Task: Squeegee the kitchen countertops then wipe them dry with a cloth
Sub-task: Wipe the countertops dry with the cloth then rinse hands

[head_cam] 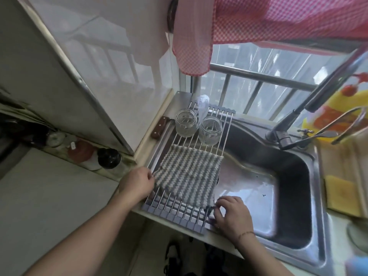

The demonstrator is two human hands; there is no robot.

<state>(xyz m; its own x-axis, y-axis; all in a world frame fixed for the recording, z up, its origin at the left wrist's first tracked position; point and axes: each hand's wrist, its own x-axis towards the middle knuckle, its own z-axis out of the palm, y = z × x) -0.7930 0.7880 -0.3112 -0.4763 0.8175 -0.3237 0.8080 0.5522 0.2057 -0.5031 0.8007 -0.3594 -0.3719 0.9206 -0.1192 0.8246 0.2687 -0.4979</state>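
Probably light and soft, the cloth: limp enough to sag and fold wherever unsupported, heavier and clingier if damp, though dampness impossible to judge here. No risk of breakage, little of slipping; fluffy pile likely to catch on the rods rather than slide. Best taken by two corners or along one edge, pinched, so as to lift flat and clear of the jars behind. Spread flat on the rack over the left part of the sink, nearer the front edge than the two glass jars, apart from them. Roughly square, in grey and cream zigzag stripes, thick and knitted-looking, near right corner slightly rumpled. Left hand pinching the left corner, fingers curled onto the edge. Right hand at the near right corner, fingertips bent and closing on the dark hem there, resting partly on the rack's end. No squeegee visible anywhere. Pale tabletop to the left, wetness not discernible. Red checked cloth hanging above the window, yellow sponge right of the sink.
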